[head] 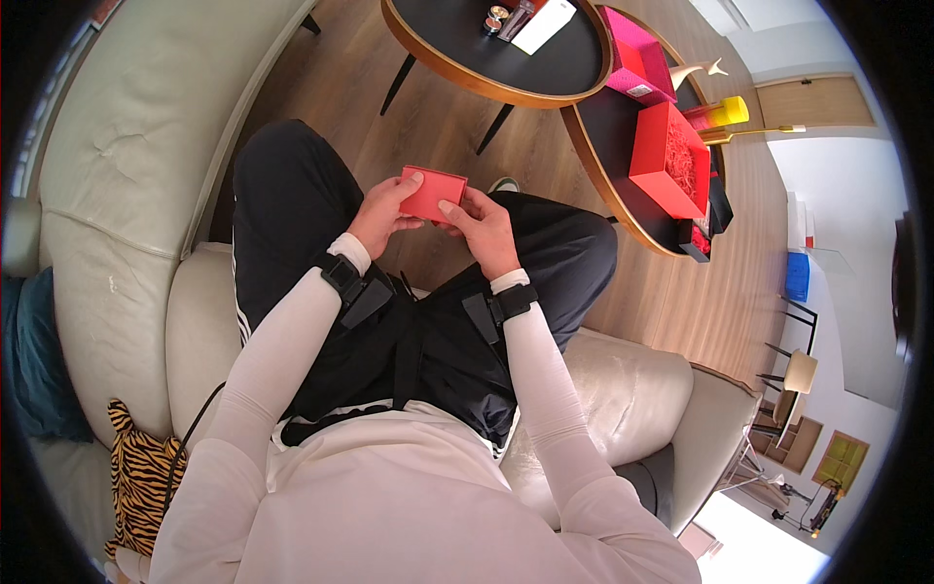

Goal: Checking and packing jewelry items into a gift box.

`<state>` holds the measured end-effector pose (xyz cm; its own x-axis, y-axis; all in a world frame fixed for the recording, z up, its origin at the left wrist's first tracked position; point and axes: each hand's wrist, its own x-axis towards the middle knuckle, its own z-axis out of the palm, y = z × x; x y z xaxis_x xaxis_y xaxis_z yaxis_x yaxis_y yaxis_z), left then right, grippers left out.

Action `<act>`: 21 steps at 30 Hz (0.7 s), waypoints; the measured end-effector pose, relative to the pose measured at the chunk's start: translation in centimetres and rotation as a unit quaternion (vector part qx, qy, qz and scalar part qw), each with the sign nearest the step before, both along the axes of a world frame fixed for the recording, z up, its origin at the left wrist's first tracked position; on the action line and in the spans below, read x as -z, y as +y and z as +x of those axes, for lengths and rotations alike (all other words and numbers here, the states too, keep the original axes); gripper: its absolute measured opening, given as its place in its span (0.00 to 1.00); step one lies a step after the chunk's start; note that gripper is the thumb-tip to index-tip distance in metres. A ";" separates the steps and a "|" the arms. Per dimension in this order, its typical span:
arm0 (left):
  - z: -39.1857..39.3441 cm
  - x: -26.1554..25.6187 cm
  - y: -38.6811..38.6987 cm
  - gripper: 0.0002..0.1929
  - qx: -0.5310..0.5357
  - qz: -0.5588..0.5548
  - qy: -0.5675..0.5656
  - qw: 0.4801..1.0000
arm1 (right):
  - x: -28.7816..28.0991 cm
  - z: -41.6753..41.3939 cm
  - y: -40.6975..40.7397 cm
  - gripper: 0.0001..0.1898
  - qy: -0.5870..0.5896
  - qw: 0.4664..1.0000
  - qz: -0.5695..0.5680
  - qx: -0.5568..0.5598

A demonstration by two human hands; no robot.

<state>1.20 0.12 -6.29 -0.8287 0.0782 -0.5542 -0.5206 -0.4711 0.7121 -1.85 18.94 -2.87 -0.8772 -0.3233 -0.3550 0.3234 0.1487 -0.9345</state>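
Between my knees I hold a small flat red box [432,196] up above the floor. My left hand [383,212] grips its left side, the thumb lying on its upper face. On the right side, my right hand [485,223] has its thumb on the near right corner, with the fingers curled behind. The box's underside is hidden by the box itself and my fingers. A black strap with a device [356,290] circles my left wrist, and a similar one [503,310] circles my right.
A round black table [467,55] carries a white box [543,28] and small cosmetics. Another table [606,153] holds a red box with shredded filler [668,160], a pink box [635,58] and a yellow-capped bottle [719,113]. A pale leather sofa [117,160] curves around my left.
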 end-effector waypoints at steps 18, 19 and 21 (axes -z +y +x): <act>-0.1 0.0 0.0 0.26 0.002 -0.003 -0.001 1.000 | -0.1 0.0 0.0 0.22 -0.005 1.000 -0.006 0.000; -0.1 0.1 0.0 0.26 0.004 -0.002 0.001 1.000 | 0.0 -0.1 0.0 0.22 -0.002 1.000 -0.003 -0.003; -0.1 0.1 0.0 0.26 0.004 -0.002 0.000 1.000 | 0.1 -0.1 0.1 0.22 0.000 1.000 0.000 -0.006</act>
<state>1.11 0.08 -6.34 -0.8276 0.0829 -0.5551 -0.5248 -0.4649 0.7130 -1.91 19.01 -2.94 -0.8737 -0.3332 -0.3545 0.3209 0.1531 -0.9347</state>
